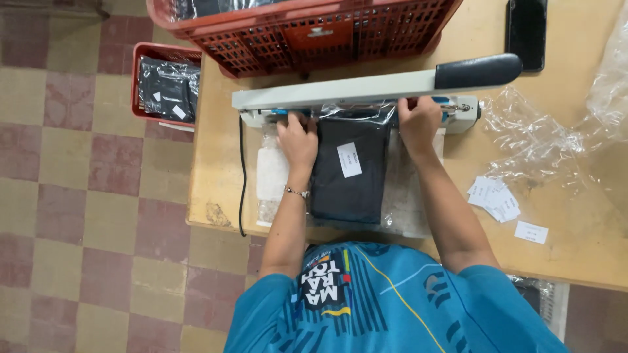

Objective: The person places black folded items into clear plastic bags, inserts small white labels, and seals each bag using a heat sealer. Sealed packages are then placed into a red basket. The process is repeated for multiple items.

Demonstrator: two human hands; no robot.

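The fingers of the left hand [297, 138] curl down and pinch the top edge of a clear plastic bag [350, 171] with a folded dark garment inside; the fingers of the right hand [418, 123] grip the same edge at its other corner. The bag lies flat on the tabletop [216, 131], its mouth under the raised arm of a heat sealer [366, 88]. A red crate [314, 33] stands just behind, loose paper labels [495, 198] and crumpled plastic [530, 134] lie to the right.
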